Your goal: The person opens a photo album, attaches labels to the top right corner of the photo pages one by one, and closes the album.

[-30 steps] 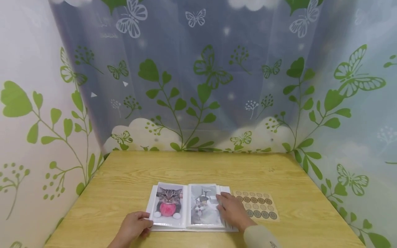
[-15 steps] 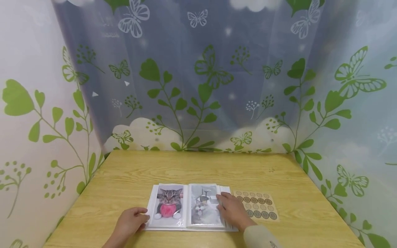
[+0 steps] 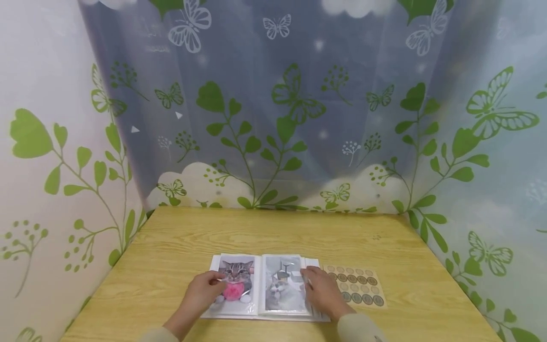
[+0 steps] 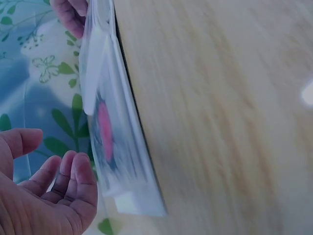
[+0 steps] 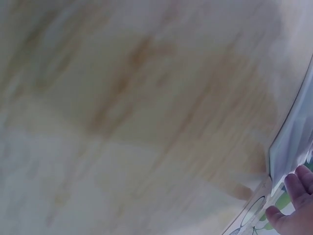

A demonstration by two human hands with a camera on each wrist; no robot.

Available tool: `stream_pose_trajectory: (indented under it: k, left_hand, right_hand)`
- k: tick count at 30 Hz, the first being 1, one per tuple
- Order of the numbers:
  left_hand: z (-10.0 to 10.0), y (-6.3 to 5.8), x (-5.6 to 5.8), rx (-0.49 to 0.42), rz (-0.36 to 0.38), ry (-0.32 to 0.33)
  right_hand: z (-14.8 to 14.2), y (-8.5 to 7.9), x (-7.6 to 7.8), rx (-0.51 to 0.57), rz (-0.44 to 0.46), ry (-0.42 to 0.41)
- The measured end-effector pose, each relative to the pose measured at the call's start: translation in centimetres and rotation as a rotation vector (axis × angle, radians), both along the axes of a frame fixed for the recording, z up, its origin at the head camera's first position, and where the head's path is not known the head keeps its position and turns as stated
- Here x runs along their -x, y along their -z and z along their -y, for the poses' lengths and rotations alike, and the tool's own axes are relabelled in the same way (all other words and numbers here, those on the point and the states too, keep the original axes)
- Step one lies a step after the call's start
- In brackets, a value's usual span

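A white photo album [image 3: 259, 297] lies open on the table. Its left page shows a cat photo [image 3: 239, 270] with a pink ball; its right page holds a greyish cat photo [image 3: 284, 287]. My left hand [image 3: 202, 290] is over the left page, covering part of that photo. In the left wrist view the left hand [image 4: 54, 200] has relaxed, bent fingers, thumb apart, with nothing between them. My right hand [image 3: 324, 292] rests on the album's right edge. In the right wrist view the right hand [image 5: 296, 205] has its fingertips right at the album's edge.
Beside the album on the right, partly behind the right hand, lies a tan sheet [image 3: 363, 279] printed with rows of round, coin-like discs. The wood-grain table [image 3: 273, 232] meets patterned curtains [image 3: 239, 47] at the back and sides.
The left hand has left the album's left edge and moved right and up over the cat photo. That page, slightly raised earlier, lies flatter. The right hand stays at the right edge.
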State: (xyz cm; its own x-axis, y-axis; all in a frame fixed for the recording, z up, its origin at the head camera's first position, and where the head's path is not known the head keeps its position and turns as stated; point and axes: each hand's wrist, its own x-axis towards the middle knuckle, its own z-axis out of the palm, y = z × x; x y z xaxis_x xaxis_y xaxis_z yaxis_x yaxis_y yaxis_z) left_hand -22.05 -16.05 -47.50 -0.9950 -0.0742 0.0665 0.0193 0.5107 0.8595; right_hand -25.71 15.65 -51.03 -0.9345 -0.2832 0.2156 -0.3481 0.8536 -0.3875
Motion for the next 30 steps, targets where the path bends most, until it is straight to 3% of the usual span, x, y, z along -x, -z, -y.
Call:
stream_pose_trajectory:
  k: [5, 14, 18, 25, 30]
  left_hand:
    - [-1.5, -0.6, 0.4, 0.028, -0.015, 0.032]
    - [-4.0, -1.2, 1.7, 0.066, -0.046, 0.109]
    - [-5.8, -1.5, 2.1, 0.036, -0.031, 0.165]
    - [-9.3, -1.9, 2.2, 0.055, -0.094, 0.222]
    - [-11.4, -1.8, 2.5, 0.024, -0.042, 0.252]
  right_hand:
    - [-0.2, 0.0, -0.2, 0.017, -0.046, 0.05]
    - [-1.2, -0.2, -0.1, 0.076, -0.024, 0.108]
    - [-2.3, -0.2, -0.1, 0.106, -0.016, 0.142]
    - [-4.1, -0.9, -0.4, 0.159, -0.034, 0.182]
    - [-5.4, -1.2, -0.5, 0.146, 0.011, 0.224]
